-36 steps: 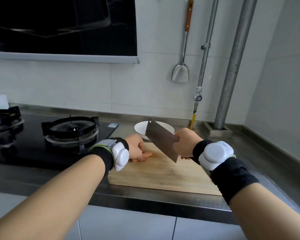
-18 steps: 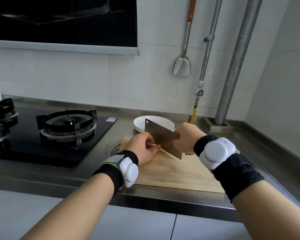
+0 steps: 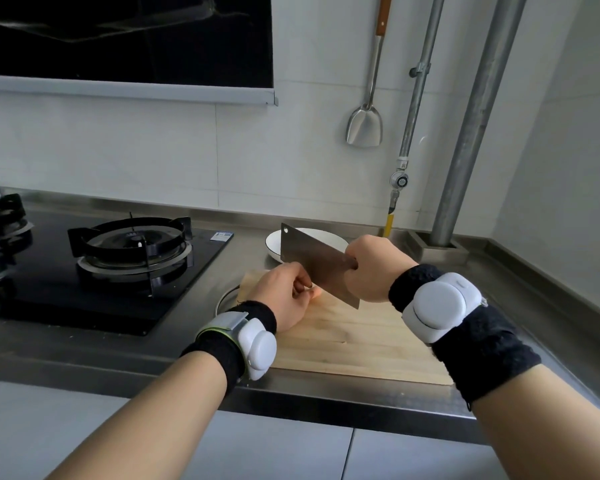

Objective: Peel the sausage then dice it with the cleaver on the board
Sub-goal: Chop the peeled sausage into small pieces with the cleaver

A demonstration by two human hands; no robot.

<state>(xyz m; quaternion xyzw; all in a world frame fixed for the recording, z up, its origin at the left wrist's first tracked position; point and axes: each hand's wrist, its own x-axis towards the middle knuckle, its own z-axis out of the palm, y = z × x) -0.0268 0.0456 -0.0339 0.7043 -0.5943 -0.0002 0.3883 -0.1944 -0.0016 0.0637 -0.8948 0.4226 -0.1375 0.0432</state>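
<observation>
A wooden cutting board (image 3: 354, 337) lies on the steel counter. My right hand (image 3: 374, 268) grips the handle of a steel cleaver (image 3: 312, 261), blade tilted down toward the board's far left part. My left hand (image 3: 284, 299) is curled on the board, holding a pinkish sausage (image 3: 316, 292); only its tip shows beside the blade's edge. The rest of the sausage is hidden under my fingers. The blade's lower edge sits right at that tip.
A white bowl (image 3: 333, 239) stands just behind the cleaver. A black gas hob (image 3: 132, 251) fills the counter's left side. A metal spatula (image 3: 366, 123) hangs on the wall, with pipes (image 3: 471, 116) at the right. The counter's front edge runs below the board.
My left hand slid right along the board toward the cleaver. The cleaver came down closer to the sausage tip. The view dipped and shifted slightly.
</observation>
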